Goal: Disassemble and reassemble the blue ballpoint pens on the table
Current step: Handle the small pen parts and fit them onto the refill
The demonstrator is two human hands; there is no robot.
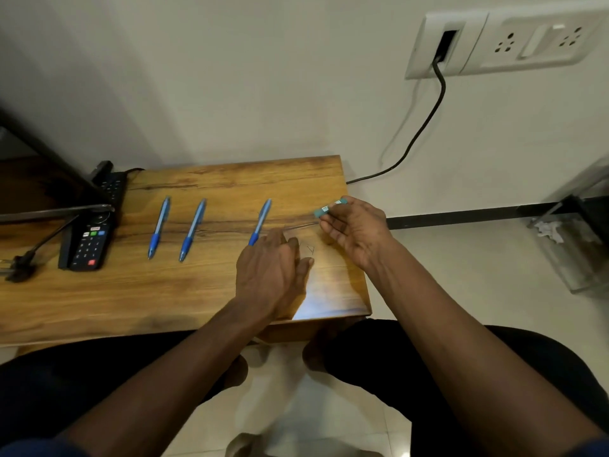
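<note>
Table (99,301) carries three blue pens (192,229). Left hand (270,268), palm down with fingers loose, covers one pen's grip end; right hand (354,225) pinches a small teal piece (329,207). Pens: probably light, stiff, slick; grasp the rubber grip.

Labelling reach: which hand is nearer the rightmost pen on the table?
Left. The left hand covers the pen at its near end; the right hand holds a teal piece further right.

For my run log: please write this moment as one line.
pens: three on table | left hand: relaxed, over rightmost pen | right hand: pinches teal piece
</note>
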